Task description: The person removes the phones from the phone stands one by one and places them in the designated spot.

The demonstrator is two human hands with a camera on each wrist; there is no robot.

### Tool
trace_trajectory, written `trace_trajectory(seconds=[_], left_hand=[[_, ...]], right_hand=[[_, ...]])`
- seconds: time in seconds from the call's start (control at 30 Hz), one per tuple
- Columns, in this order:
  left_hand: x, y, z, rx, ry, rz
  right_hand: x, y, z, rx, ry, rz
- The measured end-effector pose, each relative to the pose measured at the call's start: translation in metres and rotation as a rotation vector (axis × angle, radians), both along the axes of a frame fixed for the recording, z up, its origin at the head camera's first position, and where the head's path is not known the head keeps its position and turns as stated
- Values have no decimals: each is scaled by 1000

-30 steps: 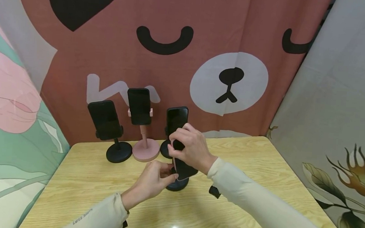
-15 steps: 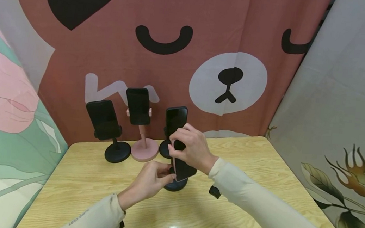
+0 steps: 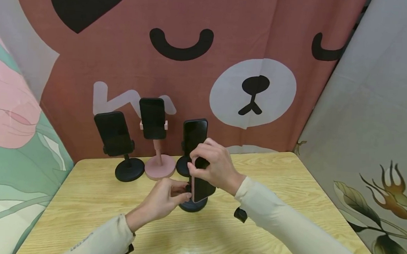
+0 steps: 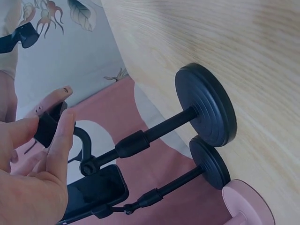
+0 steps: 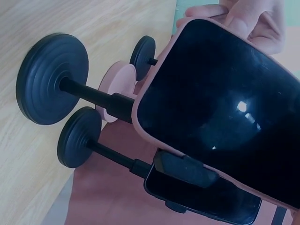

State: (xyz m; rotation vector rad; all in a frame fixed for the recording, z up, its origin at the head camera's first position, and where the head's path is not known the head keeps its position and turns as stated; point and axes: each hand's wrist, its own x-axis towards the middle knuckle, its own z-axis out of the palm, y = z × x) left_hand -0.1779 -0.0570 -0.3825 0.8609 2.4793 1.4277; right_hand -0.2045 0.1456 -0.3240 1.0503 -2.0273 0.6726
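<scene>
My right hand [image 3: 218, 165] grips a dark-screened phone [image 3: 203, 190] in a pink case, thumb and fingers at its upper left edge. Behind this phone stands a black phone stand, its round base [image 3: 192, 205] flat on the table. With thumb and finger, my left hand [image 3: 161, 199] pinches the stand's black clamp [image 4: 48, 125] at the phone's left side. In the right wrist view the phone [image 5: 220, 103] lies against the holder, with a clamp arm [image 5: 185, 168] at its lower edge. Whether the clamp holds the phone on both sides cannot be told.
Three more stands with phones line the back of the wooden table [image 3: 252, 232]: a black one [image 3: 129, 169] at left, a pink one [image 3: 159, 166] beside it, and another black one [image 3: 183, 165] partly behind my right hand. A bear-print curtain [image 3: 178, 82] hangs behind.
My left hand has shifted slightly left, and the front stand and phone a little with it. Both hands keep their holds. The head view has drifted slightly.
</scene>
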Motion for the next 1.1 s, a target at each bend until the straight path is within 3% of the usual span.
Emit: trace_trajectory(seconds=[0.37,0.73,1.1], left_hand=[[-1,-1,-1,-28,38,30],[-1,-1,0,15,9,97],[-4,0,-1,13,12,138]], right_hand=[[3,0,0,-36,-9,101],[4,-2,2,-36,12,124],[4,-2,1,-46,-37,128]])
